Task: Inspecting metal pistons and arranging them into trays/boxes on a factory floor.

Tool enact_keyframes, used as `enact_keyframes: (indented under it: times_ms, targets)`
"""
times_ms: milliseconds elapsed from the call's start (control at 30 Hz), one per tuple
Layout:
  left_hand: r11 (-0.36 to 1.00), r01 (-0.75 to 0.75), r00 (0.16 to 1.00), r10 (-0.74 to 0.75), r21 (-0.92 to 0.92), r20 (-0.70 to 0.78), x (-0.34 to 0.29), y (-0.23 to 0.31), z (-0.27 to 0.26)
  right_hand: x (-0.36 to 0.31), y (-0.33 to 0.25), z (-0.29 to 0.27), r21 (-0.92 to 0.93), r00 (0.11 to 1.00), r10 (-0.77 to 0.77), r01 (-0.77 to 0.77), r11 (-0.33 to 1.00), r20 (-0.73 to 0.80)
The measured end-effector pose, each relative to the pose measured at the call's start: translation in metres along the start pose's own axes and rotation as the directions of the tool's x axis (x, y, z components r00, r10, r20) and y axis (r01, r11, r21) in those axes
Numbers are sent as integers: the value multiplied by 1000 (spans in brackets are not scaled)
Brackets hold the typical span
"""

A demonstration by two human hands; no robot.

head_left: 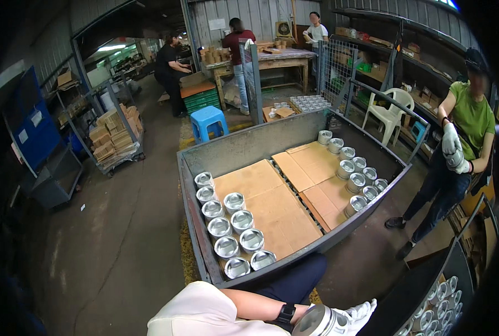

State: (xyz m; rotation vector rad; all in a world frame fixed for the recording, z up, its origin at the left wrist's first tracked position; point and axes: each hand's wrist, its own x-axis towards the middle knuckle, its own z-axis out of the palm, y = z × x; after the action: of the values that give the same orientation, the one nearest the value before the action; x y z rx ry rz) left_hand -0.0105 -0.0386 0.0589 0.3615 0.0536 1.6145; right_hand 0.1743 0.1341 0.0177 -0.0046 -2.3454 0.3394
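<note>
My left arm reaches across the lower edge in a pale sleeve, with a dark watch on the wrist. My left hand (362, 317), in a white glove, holds a silvery metal piston (312, 321) against its palm side; the fingers stretch past it to the right, and the thumb is hidden. My right hand is out of view. Ahead stands a grey metal bin (235, 138) lined with cardboard sheets (286, 215). Several upright pistons (220, 227) stand in two columns along its left side. More pistons (346, 168) stand in rows along its right side.
At the lower right, another dark bin (395, 299) holds many pistons. A person in green (473, 117) with gloved hands stands right of the bin. A blue stool (208, 120) and a workbench (272, 59) with people are beyond. A loaded trolley (115, 134) stands left.
</note>
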Motion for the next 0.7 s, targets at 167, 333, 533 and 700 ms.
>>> enact_keyframes:
  times_ms: [167,333,533,700]
  targets:
    - [948,257,958,-224,-187,179,14,-62,-62,46,-16,-52,-37,969,123,-117,992,215]
    - [952,299,953,-302,-72,-36,21,-57,-66,46,-21,-51,51,939,328,-325,944,-105]
    - [901,422,811,-426,-104,-400,34,-11,-51,27,-32,-47,187,659,581,-570,800,-477]
    - [928,279,850,-119,247,-513,46,40,-8,35,-89,-77,757,-155,908,-615,219,-389]
